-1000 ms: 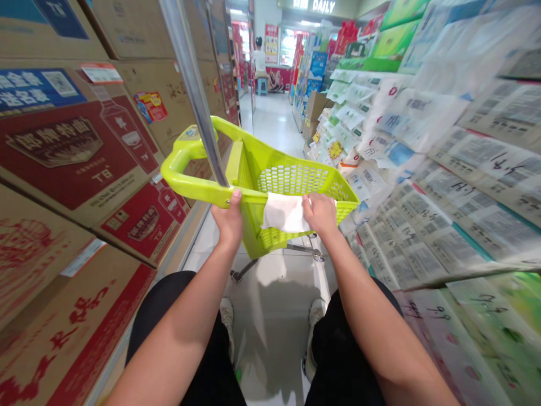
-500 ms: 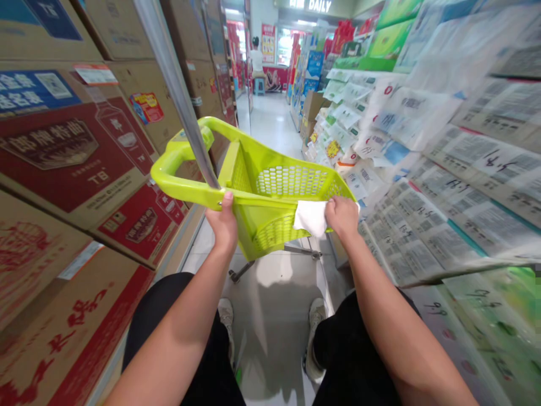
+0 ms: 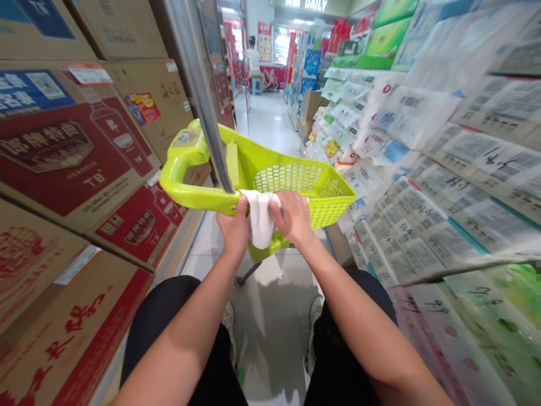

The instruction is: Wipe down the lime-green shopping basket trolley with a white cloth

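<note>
A lime-green shopping basket cart [image 3: 296, 169] with perforated sides stands tilted in front of me, a metal pole [image 3: 211, 113] rising along its handle end. My left hand [image 3: 234, 228] is closed on the near rim beside the handle, thumb on top and fingers underneath. A white cloth [image 3: 261, 220] hangs folded over that same rim, just right of my left thumb. My right hand [image 3: 293, 217] is wrapped over the rim with the cloth pressed beneath it; some fingertips are hidden inside the basket.
Stacked cardboard cartons [image 3: 63, 158] line the left side. Packs of tissue paper [image 3: 443, 208] are piled on the right. Down the aisle a person [image 3: 252, 59] sits on a blue stool [image 3: 256, 85]. A caster wheel [image 3: 240, 281] shows below the cart.
My right hand has slid the cloth left along the rim, from the far end to near my left hand. The cart has shifted slightly right, with my left hand still on it.
</note>
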### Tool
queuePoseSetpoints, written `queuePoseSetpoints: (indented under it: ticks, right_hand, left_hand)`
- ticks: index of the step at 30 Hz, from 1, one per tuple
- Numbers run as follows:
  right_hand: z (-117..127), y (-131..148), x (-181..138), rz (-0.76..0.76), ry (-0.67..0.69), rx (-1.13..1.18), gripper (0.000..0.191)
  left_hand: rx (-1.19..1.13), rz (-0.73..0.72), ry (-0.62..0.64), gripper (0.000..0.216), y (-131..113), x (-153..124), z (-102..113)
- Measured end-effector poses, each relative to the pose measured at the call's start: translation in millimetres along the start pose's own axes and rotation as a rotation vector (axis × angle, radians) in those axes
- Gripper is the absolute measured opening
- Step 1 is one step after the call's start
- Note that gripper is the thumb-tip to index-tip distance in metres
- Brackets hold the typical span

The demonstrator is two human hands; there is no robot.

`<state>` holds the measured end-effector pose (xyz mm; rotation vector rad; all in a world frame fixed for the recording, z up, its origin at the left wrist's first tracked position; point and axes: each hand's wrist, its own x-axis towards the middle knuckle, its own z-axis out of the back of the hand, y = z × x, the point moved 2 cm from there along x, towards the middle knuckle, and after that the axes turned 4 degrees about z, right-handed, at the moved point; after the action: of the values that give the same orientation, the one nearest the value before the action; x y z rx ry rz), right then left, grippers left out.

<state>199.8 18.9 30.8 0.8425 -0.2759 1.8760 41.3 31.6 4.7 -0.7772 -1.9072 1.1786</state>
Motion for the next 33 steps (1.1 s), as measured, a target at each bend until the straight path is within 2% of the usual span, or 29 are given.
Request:
queuePoseSetpoints:
  ticks: [3,7,10,12,14,18,23,27,30,33]
  right_hand:
    - [2.9,-29.2,-7.1,-0.032,0.048,-0.1,0.043]
    - [11.2,-82.3,-23.1,-0.1,0.086,-0.238,0.037]
    - [24.1,-120.9,-36.6,-0.19,0.11,-0.318,0.037]
    - [32.1,-137.5,-44.1,-0.241,0.128,-0.339,0.037]
    - [36.4,-142.9,-48.7,-0.266,0.118,-0.339,0.035]
    - [29.0,-119.5,-45.5,-0.244,0.002,-0.274,0.036]
    - [3.4,-48.3,-20.9,-0.153,-0.026,-0.148,0.037]
    - [-2.8,-1.7,-3.5,-0.118,-0.109,-0.084,0.04]
    - [-1.3,8.7,2.1,-0.115,-0.132,-0.069,0.043]
    - [-1.9,1.3,3.6,-0.09,-0.067,-0.091,0.046]
  left_hand:
    - [-0.017,0.006,0.011,0.048,1.2,7.6,5.1]
    - [-0.05,0.023,0.039,0.052,4.8,19.6,9.9]
    - [-0.051,0.028,0.003,0.054,5.8,26.0,11.3]
    - [-0.057,0.015,-0.03,0.053,5.2,27.6,11.4]
    - [-0.054,-0.001,-0.044,0.053,4.1,26.4,10.7]
    - [-0.031,-0.002,-0.018,0.054,2.1,14.6,6.0]
    - [-0.032,0.039,0.012,0.051,0.7,-8.1,-6.7]
    - [-0.054,0.065,0.06,0.049,-0.4,-16.2,-14.6]
    - [-0.061,0.069,0.065,0.049,0.5,-12.7,-13.4]
    - [-0.067,0.084,0.046,0.05,3.3,-4.7,-8.2]
